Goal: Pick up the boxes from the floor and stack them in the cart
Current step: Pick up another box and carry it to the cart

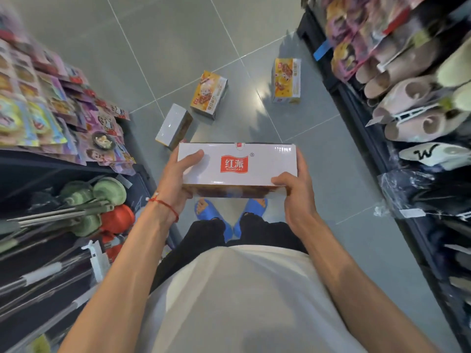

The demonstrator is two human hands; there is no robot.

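- Four boxes: one held box above the feet, three on the floor: a white-topped box, a yellow box and a second yellow box.
- Left hand and right hand grip the held box's ends, thumbs on top; the other fingers are hidden underneath.
- Blurred shelf goods on the right, perhaps slippers.
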